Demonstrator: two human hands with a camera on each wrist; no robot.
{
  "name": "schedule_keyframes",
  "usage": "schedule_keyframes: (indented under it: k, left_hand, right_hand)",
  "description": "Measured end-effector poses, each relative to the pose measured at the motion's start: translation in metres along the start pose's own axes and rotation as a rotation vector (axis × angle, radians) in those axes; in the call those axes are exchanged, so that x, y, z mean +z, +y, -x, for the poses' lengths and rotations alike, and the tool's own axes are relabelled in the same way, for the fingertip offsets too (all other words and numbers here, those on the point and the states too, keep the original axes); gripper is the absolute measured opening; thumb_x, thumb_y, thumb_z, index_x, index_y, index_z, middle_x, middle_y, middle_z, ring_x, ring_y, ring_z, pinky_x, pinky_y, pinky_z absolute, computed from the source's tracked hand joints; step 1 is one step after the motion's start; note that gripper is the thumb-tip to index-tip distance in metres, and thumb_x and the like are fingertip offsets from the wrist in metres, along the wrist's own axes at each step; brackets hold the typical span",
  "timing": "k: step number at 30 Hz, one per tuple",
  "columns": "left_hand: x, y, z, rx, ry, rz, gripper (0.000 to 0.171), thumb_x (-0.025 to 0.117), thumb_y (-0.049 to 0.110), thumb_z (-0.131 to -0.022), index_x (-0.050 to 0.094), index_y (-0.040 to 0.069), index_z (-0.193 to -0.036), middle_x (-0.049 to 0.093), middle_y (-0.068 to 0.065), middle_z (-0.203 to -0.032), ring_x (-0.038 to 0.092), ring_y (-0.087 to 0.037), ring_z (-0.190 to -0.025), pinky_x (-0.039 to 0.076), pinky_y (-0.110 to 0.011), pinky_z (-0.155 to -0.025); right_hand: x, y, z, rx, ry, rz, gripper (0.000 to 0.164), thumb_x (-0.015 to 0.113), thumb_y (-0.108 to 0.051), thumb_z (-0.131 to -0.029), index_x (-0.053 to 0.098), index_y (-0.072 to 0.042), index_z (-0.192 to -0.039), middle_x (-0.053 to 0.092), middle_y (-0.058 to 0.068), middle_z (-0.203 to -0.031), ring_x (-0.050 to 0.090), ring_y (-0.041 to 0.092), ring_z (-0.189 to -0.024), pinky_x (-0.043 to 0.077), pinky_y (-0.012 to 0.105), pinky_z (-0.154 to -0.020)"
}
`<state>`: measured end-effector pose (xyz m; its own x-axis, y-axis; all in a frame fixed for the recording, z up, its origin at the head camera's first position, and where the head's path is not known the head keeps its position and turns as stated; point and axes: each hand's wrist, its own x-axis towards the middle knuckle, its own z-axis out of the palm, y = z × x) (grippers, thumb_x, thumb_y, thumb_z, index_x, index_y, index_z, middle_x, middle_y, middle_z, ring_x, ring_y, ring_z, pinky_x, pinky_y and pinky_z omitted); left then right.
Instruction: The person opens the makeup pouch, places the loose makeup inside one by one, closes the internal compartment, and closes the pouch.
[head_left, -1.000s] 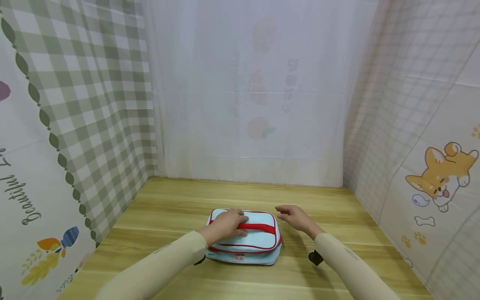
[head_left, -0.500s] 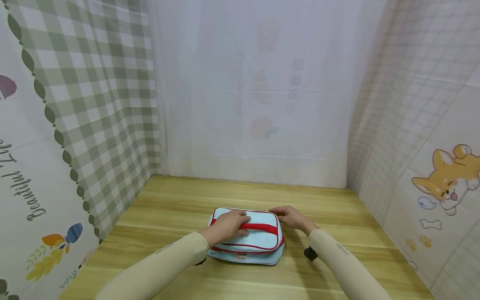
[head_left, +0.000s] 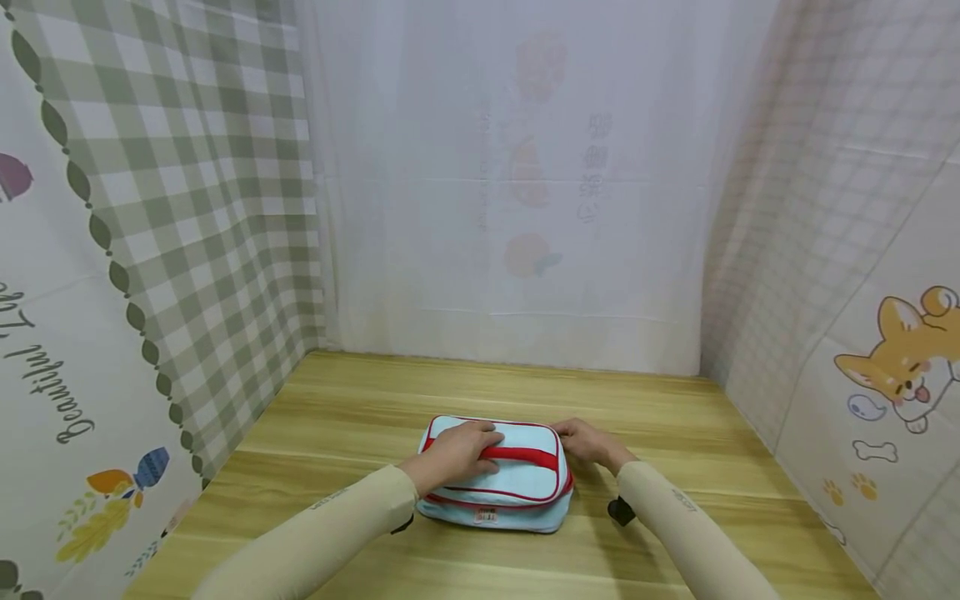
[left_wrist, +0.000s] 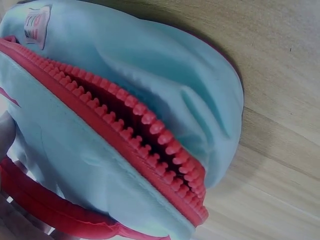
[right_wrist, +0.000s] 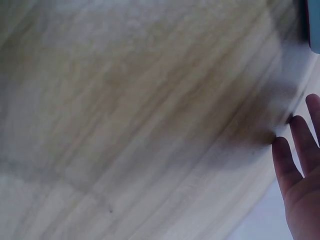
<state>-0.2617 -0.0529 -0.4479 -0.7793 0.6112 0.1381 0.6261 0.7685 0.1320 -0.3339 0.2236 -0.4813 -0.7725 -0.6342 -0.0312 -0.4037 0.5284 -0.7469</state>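
Observation:
A pale blue zip bag (head_left: 517,483) with red piping and a red carry strap (head_left: 525,455) lies on the table. My left hand (head_left: 452,454) is on its top, thumb and fingers either side of the strap. In the left wrist view a stretch of the red zip (left_wrist: 135,125) gapes, its inside dark. Beside the bag's far right corner is my right hand (head_left: 588,442), its fingertips partly hidden in the head view. The right wrist view shows this hand's fingers (right_wrist: 285,165) straight, low over the tabletop, with the bag's edge (right_wrist: 315,25) above them.
The wood-grain table (head_left: 360,392) reaches to a white curtain (head_left: 420,250) at the back. A green checked cloth (head_left: 225,208) hangs on the left, and a pale cloth with a printed dog (head_left: 907,358) on the right.
My right hand has moved left, from apart from the bag to its far right corner. My left hand keeps its place on the bag. The head view has shifted slightly.

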Motion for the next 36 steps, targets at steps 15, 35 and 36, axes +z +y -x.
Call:
schedule_keyframes:
  k: [15, 35, 36]
  left_hand:
    - [-0.003, 0.003, 0.001, -0.011, -0.01, -0.029, 0.046, 0.076, 0.035, -0.088, 0.066, 0.017, -0.129, 0.059, -0.006, -0.135, 0.055, -0.021, -0.125, 0.05, -0.038, -0.095]
    - [-0.007, 0.009, -0.001, -0.032, -0.045, -0.055, 0.045, 0.076, 0.037, -0.088, 0.066, 0.018, -0.128, 0.06, -0.004, -0.132, 0.056, -0.02, -0.122, 0.052, -0.038, -0.091]
    - [-0.007, 0.009, -0.001, -0.034, -0.048, -0.057, 0.046, 0.076, 0.037, -0.088, 0.065, 0.018, -0.128, 0.059, -0.004, -0.133, 0.056, -0.02, -0.123, 0.052, -0.038, -0.091]
  right_hand:
    - [-0.001, 0.002, 0.006, 0.057, 0.12, 0.164, 0.015, 0.056, -0.005, -0.099, 0.07, -0.003, -0.102, 0.067, 0.005, -0.099, 0.056, 0.02, -0.092, 0.048, 0.043, -0.087]
    - [-0.014, 0.0, 0.012, -0.088, -0.046, 0.104, 0.021, 0.054, -0.006, -0.099, 0.073, 0.001, -0.105, 0.068, 0.0, -0.091, 0.055, 0.009, -0.082, 0.048, 0.027, -0.074]
    - [-0.014, 0.0, 0.013, -0.115, -0.048, 0.11, 0.021, 0.054, -0.008, -0.1, 0.073, 0.0, -0.105, 0.068, 0.0, -0.091, 0.056, 0.008, -0.082, 0.048, 0.028, -0.074]
